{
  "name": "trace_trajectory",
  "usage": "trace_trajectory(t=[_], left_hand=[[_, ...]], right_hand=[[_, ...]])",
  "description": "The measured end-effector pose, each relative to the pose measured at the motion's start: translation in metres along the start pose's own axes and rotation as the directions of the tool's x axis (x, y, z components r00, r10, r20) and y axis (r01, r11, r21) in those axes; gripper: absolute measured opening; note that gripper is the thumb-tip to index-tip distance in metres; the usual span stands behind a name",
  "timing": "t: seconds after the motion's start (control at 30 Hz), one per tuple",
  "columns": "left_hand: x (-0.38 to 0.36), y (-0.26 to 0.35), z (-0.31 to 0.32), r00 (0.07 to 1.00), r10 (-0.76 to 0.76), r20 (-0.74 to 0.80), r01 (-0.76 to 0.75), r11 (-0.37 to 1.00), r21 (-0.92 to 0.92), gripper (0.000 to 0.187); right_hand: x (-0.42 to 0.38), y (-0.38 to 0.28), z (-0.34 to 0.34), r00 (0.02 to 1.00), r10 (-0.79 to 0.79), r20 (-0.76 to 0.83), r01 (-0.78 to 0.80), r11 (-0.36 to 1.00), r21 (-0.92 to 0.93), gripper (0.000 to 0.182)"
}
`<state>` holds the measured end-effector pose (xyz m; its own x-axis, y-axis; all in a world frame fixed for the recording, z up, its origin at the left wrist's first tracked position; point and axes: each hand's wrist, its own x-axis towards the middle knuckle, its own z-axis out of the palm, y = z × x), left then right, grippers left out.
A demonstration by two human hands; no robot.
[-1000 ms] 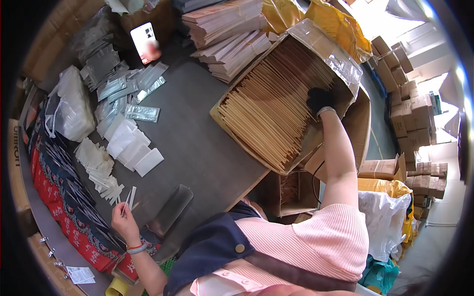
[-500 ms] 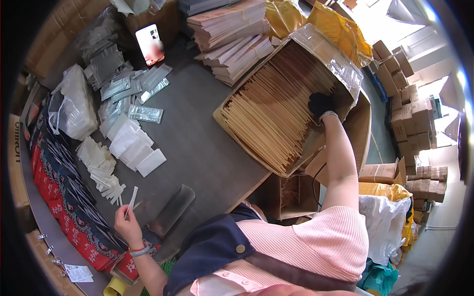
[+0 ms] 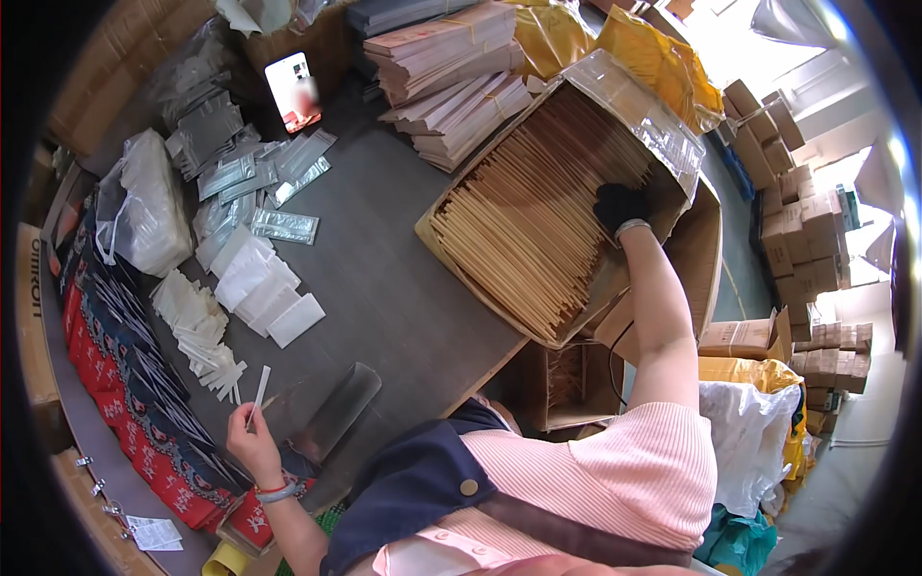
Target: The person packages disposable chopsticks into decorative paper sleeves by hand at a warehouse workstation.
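A thin white strip [image 3: 259, 392] is pinched upright between the fingers of my bare left hand [image 3: 252, 438], just below a pile of similar white strips [image 3: 197, 326]. Beside that hand lies a clear plastic sleeve [image 3: 338, 408] on the dark table. My right hand [image 3: 622, 207], in a dark glove, reaches into an open cardboard box [image 3: 451, 274] at its right side. Rows of long thin wooden sticks [image 3: 528, 216] fill the box. The glove's fingers are dark against the shadow, so what they touch or hold cannot be made out.
Silver packets [image 3: 288, 226], white folded packets [image 3: 264, 288] and a plastic-wrapped bundle [image 3: 154, 211] lie on the left. A phone [image 3: 293, 91] stands at the back near stacked paper booklets [image 3: 447, 58]. Red and dark printed packages [image 3: 130, 403] line the left edge.
My gloved right hand has shifted slightly left inside the box. My left hand has moved a little to the right and down, with the white strip still in it.
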<state>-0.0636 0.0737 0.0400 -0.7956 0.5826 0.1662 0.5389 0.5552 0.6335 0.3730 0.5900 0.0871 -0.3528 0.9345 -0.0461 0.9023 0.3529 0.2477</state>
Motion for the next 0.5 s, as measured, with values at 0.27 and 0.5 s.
trace_trajectory(t=[0.27,0.5], left_hand=[[-0.005,-0.002,-0.005,1.000,0.004,-0.025,-0.004,1.000,-0.005,0.007],[-0.013,-0.008,-0.011,0.999,0.013,-0.051,-0.013,1.000,-0.013,0.007]], right_hand=[[0.006,0.001,0.012,1.000,-0.002,0.011,0.002,0.998,-0.066,0.018],[-0.032,0.002,-0.016,0.977,0.054,-0.207,-0.019,0.986,0.168,0.019]])
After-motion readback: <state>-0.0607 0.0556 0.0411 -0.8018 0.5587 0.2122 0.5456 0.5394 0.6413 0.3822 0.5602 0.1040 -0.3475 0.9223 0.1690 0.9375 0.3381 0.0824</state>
